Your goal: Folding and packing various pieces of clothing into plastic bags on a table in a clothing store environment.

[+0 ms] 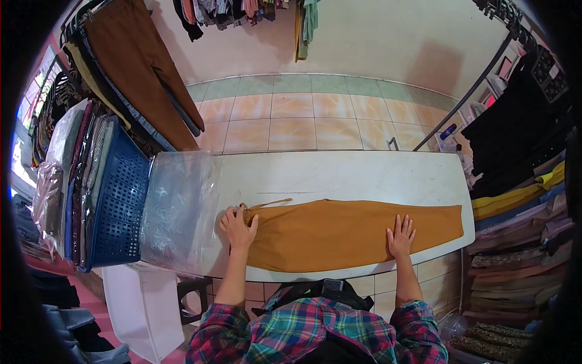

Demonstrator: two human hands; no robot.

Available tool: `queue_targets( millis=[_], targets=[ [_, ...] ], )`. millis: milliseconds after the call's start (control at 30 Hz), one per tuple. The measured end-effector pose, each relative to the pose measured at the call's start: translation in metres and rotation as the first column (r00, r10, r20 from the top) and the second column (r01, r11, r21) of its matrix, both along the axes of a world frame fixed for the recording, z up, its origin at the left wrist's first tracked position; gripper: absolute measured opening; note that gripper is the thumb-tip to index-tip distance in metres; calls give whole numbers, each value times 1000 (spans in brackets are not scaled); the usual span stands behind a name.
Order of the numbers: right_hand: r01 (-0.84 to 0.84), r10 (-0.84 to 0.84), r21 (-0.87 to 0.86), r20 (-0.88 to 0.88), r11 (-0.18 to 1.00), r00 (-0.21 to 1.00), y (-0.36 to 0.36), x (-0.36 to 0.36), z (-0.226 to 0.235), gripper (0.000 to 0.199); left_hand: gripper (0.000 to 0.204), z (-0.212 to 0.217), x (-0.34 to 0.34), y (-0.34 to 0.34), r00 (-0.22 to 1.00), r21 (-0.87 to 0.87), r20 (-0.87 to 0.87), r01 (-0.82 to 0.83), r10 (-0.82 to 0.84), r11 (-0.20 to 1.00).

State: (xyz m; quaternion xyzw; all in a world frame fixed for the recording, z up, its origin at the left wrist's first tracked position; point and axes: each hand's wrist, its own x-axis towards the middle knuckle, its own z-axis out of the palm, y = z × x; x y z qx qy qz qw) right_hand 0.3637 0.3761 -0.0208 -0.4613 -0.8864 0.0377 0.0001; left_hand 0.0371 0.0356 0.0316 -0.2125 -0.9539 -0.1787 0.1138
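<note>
Clothes racks at both sides blur into the dark rim. Mustard trousers lie folded lengthwise along the white bench, near its front edge; the far half is bare. Left hand and right hand press flat, fingers spread, holding nothing. A blue basket holds upright folded fabrics beside clear plastic bags.
</note>
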Motion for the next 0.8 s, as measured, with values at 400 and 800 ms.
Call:
queue_targets(
  millis=[400, 800],
  targets=[
    [39, -39, 0, -20, 999, 999, -2, -2, -1, 60, 13, -15, 4, 27, 928, 411, -303, -79, 217, 908],
    [66, -66, -17, -38, 998, 997, 1, 4, 2, 62, 60, -7, 43, 32, 717, -144, 212, 695, -664, 704]
  ],
)
